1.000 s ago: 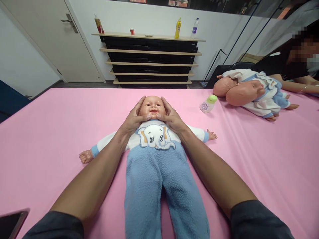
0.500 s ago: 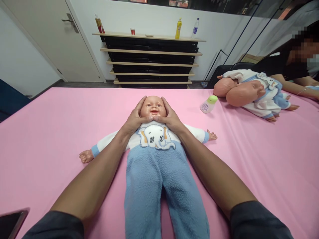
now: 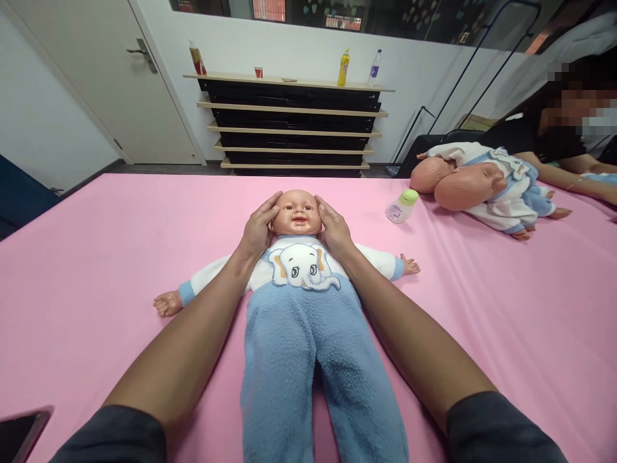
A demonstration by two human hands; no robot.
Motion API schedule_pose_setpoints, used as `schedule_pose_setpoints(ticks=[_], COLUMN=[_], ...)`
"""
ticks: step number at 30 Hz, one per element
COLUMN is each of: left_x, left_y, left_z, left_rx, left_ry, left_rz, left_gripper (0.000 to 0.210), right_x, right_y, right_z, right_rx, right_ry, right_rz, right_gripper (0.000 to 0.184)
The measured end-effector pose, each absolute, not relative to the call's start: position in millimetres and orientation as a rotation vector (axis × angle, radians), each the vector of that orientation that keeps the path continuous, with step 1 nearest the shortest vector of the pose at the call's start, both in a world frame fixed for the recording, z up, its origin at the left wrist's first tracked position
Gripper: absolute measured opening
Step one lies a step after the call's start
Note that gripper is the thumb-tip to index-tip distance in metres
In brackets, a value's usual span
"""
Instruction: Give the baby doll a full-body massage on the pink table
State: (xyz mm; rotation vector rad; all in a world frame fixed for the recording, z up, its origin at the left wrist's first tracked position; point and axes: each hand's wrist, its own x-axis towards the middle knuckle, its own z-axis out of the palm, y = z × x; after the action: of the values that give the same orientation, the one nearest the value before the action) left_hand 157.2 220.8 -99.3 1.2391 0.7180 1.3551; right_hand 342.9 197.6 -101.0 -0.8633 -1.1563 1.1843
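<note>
A baby doll [image 3: 308, 321] in a white top with an elephant patch and fuzzy blue trousers lies on its back, face up, arms spread. Its head rests between my two hands. On the left, my left hand [image 3: 260, 225] curves along the cheek, with fingertips by the temple. Against the opposite cheek my right hand [image 3: 333, 225] does the same, its thumb up beside the face. Both hands are closed round the sides of the head. The mouth and chin show uncovered. Fingers behind the head are partly hidden.
A pink-covered table [image 3: 120, 244] bears everything. A green-capped bottle [image 3: 401, 207] stands to the right, near two more dolls [image 3: 482, 183] lying together. Beyond them a person [image 3: 520, 135] sits. A dark phone-like device [image 3: 22, 434] lies at the lower left. Stacked black shelving [image 3: 289, 122] holds bottles behind.
My thumbs have moved from under the doll's chin outward and up to the sides of its face. The view has tilted slightly upward.
</note>
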Motion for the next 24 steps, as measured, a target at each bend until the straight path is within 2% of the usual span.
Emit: schedule_pose_setpoints(ticks=[6, 10, 14, 19, 24], left_x=[162, 161, 144, 106, 87], left_y=[217, 205, 180, 128, 82], left_z=[-108, -104, -95, -90, -97], left_rx=[1.593, 1.865, 2.19, 2.678, 2.767], left_ry=[0.965, 1.281, 1.582, 1.753, 1.921], left_rz=[1.55, 1.56, 1.344, 0.892, 0.589], left_gripper=[0.05, 0.049, 0.046, 0.039, 0.037], right_x=[337, 343, 368, 401, 417], right_y=[193, 177, 146, 94, 63], right_z=[-108, -101, -94, -93, -101], right_rx=[-1.024, -1.291, -1.567, -1.743, -1.894], right_ry=[-1.249, -1.433, -1.806, -2.106, -1.849], right_rz=[0.694, 0.381, 0.053, -0.227, -0.385], right_gripper=[0.06, 0.051, 0.04, 0.034, 0.039])
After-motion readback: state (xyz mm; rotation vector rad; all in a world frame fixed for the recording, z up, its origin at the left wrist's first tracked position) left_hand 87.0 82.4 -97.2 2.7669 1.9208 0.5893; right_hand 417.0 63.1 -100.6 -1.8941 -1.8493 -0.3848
